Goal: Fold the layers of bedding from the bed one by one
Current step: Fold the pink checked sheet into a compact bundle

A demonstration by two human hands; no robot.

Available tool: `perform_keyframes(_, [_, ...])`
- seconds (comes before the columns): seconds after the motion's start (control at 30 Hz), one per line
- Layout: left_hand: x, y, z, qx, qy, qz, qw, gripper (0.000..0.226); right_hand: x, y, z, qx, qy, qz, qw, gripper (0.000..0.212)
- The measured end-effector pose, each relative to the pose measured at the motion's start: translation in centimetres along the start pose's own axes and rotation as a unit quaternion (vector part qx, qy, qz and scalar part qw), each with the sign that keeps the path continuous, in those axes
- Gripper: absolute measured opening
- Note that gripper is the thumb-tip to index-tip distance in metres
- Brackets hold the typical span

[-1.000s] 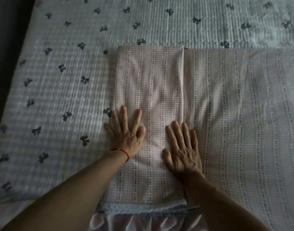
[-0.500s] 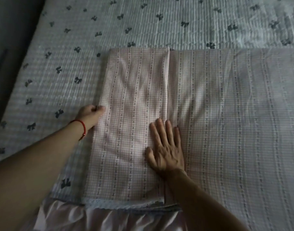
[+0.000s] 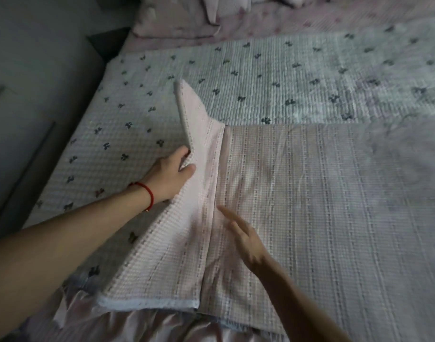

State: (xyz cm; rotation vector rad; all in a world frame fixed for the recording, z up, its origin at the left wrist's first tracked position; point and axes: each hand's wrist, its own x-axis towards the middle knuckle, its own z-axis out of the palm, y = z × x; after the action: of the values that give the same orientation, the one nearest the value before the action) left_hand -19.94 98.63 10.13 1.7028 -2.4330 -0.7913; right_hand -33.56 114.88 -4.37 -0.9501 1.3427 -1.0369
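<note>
A pink checked blanket [image 3: 310, 206] with dotted stripes lies partly folded across the bed. Its folded left section [image 3: 191, 213] is raised off the bed and tilts up toward the right. My left hand [image 3: 173, 174], with a red string at the wrist, grips the left edge of that raised section, thumb on top and fingers underneath. My right hand [image 3: 246, 239] rests with straight fingers on the blanket beside the fold line, just right of the lifted part.
Under the blanket lies a white quilted cover [image 3: 260, 77] printed with small dark bows. Pink pillows and bedding [image 3: 211, 18] sit at the head of the bed. The bed's left edge meets dark floor [image 3: 38, 82]. A pink frill [image 3: 142, 327] hangs at the near edge.
My left hand moved from flat on the fold to its left edge, gripped it and lifted the section up toward the right. The right hand slid slightly and stays flat.
</note>
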Motion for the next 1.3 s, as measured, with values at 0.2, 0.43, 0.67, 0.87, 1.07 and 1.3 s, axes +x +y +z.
perform_keyframes(0.2, [-0.7,13.1,8.0,-0.086,-0.06,0.011,0.994,0.019,-4.9,-2.7,-7.4,0.2,0.046,0.051,0.977,0.065])
perform_keyframes(0.43, [-5.9,10.8,20.8,0.106,-0.188,0.043,0.975,0.047,-9.0,3.6,-14.0,0.001,0.176,0.165,0.971,0.041])
perform_keyframes(0.67, [-12.5,2.4,22.8,0.15,-0.179,0.033,0.972,0.061,-11.5,5.6,-12.7,-0.072,0.16,0.175,0.969,0.022])
perform_keyframes(0.87, [-12.6,1.6,22.6,0.169,-0.158,0.016,0.973,0.063,-10.8,5.1,-13.1,-0.094,0.168,0.199,0.961,0.028])
perform_keyframes(1.07, [-5.7,0.2,21.8,0.026,-0.025,-0.116,0.993,0.074,0.2,2.2,-17.8,-0.114,0.255,0.156,0.947,0.037])
perform_keyframes(1.3, [2.9,-0.4,19.8,-0.102,-0.041,-0.219,0.969,0.081,14.2,0.6,-23.1,-0.152,0.313,0.114,0.931,0.046])
